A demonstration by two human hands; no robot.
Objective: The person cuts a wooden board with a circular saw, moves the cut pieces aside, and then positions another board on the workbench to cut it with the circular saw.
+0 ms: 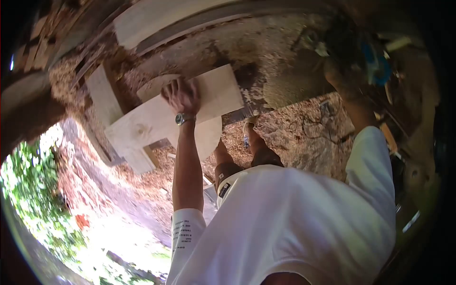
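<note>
My left hand [181, 96], with a watch on the wrist, rests on a pale wooden board [216, 95], its fingers spread over the board's far edge. The board lies at a slant over other light wood pieces, among them a rounded one [207, 135] and a crossing plank [104, 95]. My right arm reaches out to the far right, and my right hand [334, 73] is dim and blurred near dark clutter. Its fingers cannot be made out, nor whether it holds something.
A long plank [161, 19] lies along the far side. Blue material [375, 64] sits among clutter at the upper right. Wood shavings [294, 123] cover the ground around my feet. Bright green foliage [33, 190] shows at the lower left.
</note>
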